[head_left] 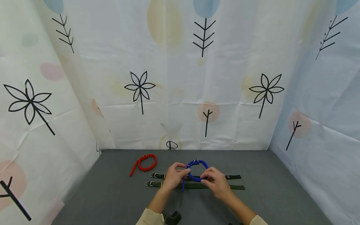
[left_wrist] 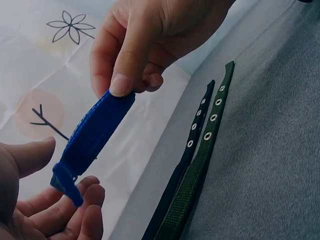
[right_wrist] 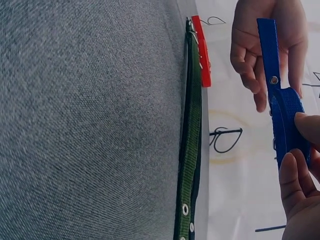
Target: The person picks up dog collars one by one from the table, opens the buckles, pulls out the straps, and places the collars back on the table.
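Observation:
A blue collar, buckled into a loop with its punched tail hanging free, is held up off the table. My right hand pinches the band between thumb and fingers on the loop's near right side. At the loop's left, by the tail, my left hand has its fingers spread loosely; in the left wrist view its thumb stands apart from the blue strap. Below both hands, a dark collar and a green collar lie stretched out flat, side by side, their middles partly hidden.
A red collar, also closed into a loop with its tail out, lies at the back left of the grey table. Patterned white cloth rises behind the table and along both sides.

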The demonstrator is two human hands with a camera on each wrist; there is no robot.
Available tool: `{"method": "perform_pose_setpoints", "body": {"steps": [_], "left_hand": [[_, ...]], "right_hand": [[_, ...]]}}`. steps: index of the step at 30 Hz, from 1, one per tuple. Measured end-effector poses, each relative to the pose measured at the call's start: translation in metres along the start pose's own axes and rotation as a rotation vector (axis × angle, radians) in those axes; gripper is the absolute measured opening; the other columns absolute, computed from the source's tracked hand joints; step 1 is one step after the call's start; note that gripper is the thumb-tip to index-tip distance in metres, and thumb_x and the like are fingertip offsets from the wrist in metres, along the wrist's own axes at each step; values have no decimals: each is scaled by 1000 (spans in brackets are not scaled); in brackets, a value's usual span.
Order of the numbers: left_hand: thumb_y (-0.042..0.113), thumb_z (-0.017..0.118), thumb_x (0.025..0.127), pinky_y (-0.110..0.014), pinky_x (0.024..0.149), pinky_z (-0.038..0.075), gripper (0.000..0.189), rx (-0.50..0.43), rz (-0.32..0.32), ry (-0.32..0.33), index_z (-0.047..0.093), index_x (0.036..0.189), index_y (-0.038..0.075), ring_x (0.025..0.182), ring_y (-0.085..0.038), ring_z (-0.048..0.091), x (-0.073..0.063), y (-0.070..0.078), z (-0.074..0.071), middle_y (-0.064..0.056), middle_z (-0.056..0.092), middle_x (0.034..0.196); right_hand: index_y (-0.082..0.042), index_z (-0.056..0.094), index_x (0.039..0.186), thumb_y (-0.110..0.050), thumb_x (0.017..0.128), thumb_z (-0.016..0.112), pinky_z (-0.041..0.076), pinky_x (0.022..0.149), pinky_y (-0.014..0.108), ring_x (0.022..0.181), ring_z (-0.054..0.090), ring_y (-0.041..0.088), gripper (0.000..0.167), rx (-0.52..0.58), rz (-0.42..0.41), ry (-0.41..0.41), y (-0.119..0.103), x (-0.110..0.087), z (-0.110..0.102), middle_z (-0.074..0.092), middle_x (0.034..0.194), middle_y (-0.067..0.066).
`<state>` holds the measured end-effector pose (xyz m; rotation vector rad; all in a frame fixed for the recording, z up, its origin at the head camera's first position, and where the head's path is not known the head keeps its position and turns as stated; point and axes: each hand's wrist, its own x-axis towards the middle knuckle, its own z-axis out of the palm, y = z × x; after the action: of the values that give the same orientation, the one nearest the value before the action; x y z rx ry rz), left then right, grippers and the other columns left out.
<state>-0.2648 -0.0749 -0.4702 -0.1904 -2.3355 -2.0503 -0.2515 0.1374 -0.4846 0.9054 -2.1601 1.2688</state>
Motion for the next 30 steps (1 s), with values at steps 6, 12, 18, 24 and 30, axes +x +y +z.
{"method": "perform_pose_setpoints", "body": {"steps": [6,12,18,24,30], "left_hand": [[15,73,88,-34,59,51,35,-40,-21,2,57,113,-3,72,-31,69,-2,4,5,-15,71,88],[8,71,89,-44,59,55,34,-76,-26,18,55,115,-4,67,-27,67,-4,7,8,-19,70,88],[4,72,87,-36,53,54,33,-112,-17,52,55,114,-3,63,-20,64,-5,8,12,-18,69,87],[5,74,86,-36,52,54,32,-68,48,70,57,112,0,61,-20,64,-5,8,13,-12,69,84],[8,75,85,-39,56,56,30,69,129,89,59,111,5,61,-16,64,-6,7,13,-6,71,86]], "right_hand": [[-13,70,84,5,74,80,49,57,23,69,56,4,22,-15,7,5,1,-1,2,60,90,-3],[-12,69,83,6,73,80,48,56,23,68,55,4,24,-32,-7,18,0,-3,4,59,90,-3],[-13,69,85,6,73,80,49,57,22,69,54,2,25,-53,-21,21,1,-5,7,58,90,-4],[-12,69,84,9,72,79,48,55,20,68,55,2,27,-79,-42,36,3,-9,12,58,90,-2],[-11,69,92,9,75,77,46,54,20,73,57,8,27,-86,-13,-47,0,-14,14,59,96,1]]}}
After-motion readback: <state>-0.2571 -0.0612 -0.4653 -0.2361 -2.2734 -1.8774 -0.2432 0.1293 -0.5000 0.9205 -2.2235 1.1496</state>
